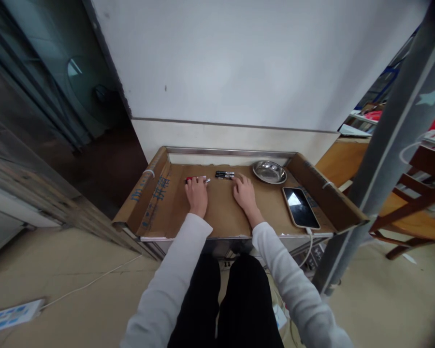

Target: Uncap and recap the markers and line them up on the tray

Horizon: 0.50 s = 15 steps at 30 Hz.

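Red pens (189,179) lie at the left of the cardboard-covered table (226,208), partly hidden by my left hand (196,195). Its fingers rest on them; whether they grip is too small to tell. Black pens (224,173) lie side by side near the middle. My right hand (245,194) is at the right ends of the black pens, its fingers apart and nothing held in them. Behind and to the right of that hand sits a round metal dish (269,172).
A phone (300,208) with a white charging cable (309,246) lies at the table's right. Raised cardboard sides flank the surface, and a white wall (232,67) stands behind. A grey metal post (380,145) and a wooden chair (413,193) are at the right.
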Motion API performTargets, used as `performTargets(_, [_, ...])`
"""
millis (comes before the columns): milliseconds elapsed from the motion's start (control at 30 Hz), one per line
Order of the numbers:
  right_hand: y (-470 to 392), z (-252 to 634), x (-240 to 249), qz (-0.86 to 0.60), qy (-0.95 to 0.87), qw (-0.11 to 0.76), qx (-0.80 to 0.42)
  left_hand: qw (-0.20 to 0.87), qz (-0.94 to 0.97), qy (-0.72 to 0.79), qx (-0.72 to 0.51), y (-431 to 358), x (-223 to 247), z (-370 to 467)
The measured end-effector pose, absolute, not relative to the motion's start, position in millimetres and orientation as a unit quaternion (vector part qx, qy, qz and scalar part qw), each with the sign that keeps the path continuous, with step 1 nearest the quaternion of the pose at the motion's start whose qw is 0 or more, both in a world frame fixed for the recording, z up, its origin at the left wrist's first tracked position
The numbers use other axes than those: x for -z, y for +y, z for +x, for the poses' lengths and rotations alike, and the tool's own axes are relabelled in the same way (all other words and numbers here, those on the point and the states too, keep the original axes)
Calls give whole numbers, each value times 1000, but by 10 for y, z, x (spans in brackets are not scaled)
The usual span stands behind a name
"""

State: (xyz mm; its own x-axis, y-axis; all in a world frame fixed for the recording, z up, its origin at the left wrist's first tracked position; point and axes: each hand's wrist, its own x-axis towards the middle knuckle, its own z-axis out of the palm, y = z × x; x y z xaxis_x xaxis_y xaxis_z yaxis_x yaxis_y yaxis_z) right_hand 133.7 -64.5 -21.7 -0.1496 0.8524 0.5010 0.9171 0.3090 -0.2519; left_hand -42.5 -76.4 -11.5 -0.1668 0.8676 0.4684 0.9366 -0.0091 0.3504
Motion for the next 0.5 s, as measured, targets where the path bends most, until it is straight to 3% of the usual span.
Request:
performTargets(233, [-630,1327,220,-628,-736,238,88,59,-570,-766,291,-696,195,-379])
performTargets(500, [-609,1320,208,-631,-736,224,98,63,-610,-698,370,-583,210,-306])
